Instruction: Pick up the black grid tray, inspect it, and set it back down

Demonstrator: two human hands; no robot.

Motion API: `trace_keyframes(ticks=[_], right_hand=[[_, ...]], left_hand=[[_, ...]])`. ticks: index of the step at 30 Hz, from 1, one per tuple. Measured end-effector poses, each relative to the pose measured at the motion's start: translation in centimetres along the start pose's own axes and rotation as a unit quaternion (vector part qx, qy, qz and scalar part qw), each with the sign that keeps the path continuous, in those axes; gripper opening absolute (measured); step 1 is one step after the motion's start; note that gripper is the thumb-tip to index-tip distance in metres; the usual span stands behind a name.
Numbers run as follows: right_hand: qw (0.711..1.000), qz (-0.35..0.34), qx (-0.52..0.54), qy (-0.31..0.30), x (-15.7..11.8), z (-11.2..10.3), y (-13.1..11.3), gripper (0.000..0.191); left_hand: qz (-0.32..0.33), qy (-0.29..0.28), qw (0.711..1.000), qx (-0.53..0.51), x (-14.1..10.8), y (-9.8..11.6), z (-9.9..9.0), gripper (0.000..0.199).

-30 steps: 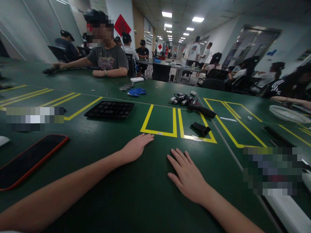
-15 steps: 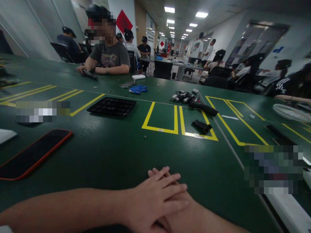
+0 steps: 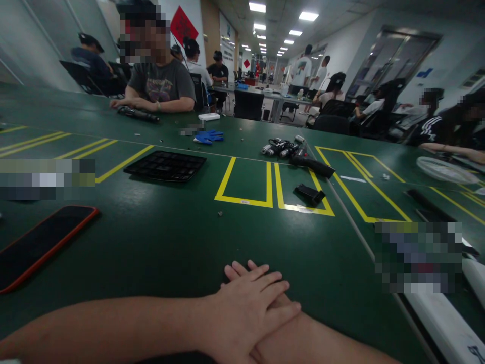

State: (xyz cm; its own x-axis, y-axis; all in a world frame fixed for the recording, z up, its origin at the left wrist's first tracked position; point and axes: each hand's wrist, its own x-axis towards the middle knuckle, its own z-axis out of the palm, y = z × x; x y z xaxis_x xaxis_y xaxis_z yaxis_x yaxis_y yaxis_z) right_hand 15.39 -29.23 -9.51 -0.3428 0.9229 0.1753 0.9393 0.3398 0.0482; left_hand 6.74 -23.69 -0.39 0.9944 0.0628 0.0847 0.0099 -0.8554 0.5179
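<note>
My left hand (image 3: 248, 303) lies flat across my right hand (image 3: 237, 269), its fingers spread and nothing held. Under it, the right hand rests at the front of the green table (image 3: 170, 242). Only the right fingertips and part of the back of that hand show; the fingertips point away, stretched out. Left of the hands lies a dark-screened phone (image 3: 49, 242) with an orange-red edge. A tiny grey piece (image 3: 220, 214) sits on the table beyond the fingers.
Farther off are a black compartment tray (image 3: 166, 166), a blue glove (image 3: 209, 137), dark tools with cables (image 3: 282, 147), a black bracket-like part (image 3: 309, 194) and yellow tape outlines (image 3: 244, 202). A white bar-shaped object (image 3: 441, 318) lies right. A person (image 3: 161, 83) sits across the table.
The view has turned slightly right, so things sit further left. My left fingers are spread wider over the right hand. Across the table, the person's dark tool and hands have shifted a little.
</note>
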Motion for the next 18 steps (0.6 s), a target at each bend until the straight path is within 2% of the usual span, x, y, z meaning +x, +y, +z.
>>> trace_keyframes(ticks=[2, 4, 6, 7, 8, 10, 13, 15, 16, 18], right_hand=[[0.989, -0.107, 0.101, 0.019, -0.2, -1.7, 1.7, 0.059], [0.982, -0.151, 0.110, 0.007, 0.0, -3.8, 3.8, 0.069], [0.962, -0.252, 0.106, -0.004, 0.7, -5.7, 6.4, 0.072], [0.948, -0.301, 0.103, 0.027, 1.3, -6.2, 8.0, 0.063], [0.948, -0.294, 0.099, 0.076, 1.9, -6.5, 9.8, 0.051], [0.968, -0.176, 0.070, 0.163, 3.3, -6.2, 13.9, 0.041], [0.959, -0.003, -0.032, 0.282, 4.9, -4.8, 20.1, 0.036], [0.947, 0.099, -0.096, 0.291, 5.6, -3.9, 23.3, 0.039], [0.940, 0.153, -0.117, 0.280, 6.0, -3.6, 24.5, 0.042], [0.936, 0.245, -0.123, 0.219, 6.5, -3.2, 26.1, 0.048]], left_hand=[[0.016, 0.011, 1.000, 0.016, 0.1, -0.2, 0.0, 0.079], [0.041, 0.031, 0.998, 0.044, 0.2, -0.6, -0.2, 0.074], [0.069, 0.070, 0.991, 0.091, 0.1, -1.5, -0.9, 0.062], [0.072, 0.098, 0.985, 0.125, -0.1, -2.3, -1.4, 0.054], [0.061, 0.128, 0.976, 0.166, -0.3, -3.1, -2.1, 0.045], [-0.015, 0.178, 0.951, 0.251, -1.1, -5.3, -3.7, 0.035], [-0.217, 0.186, 0.901, 0.326, -2.5, -8.5, -6.0, 0.034], [-0.333, 0.160, 0.871, 0.326, -3.3, -10.1, -7.0, 0.040], [-0.366, 0.148, 0.864, 0.313, -3.6, -10.6, -7.2, 0.040], [-0.379, 0.130, 0.874, 0.276, -3.9, -11.2, -7.1, 0.035]])
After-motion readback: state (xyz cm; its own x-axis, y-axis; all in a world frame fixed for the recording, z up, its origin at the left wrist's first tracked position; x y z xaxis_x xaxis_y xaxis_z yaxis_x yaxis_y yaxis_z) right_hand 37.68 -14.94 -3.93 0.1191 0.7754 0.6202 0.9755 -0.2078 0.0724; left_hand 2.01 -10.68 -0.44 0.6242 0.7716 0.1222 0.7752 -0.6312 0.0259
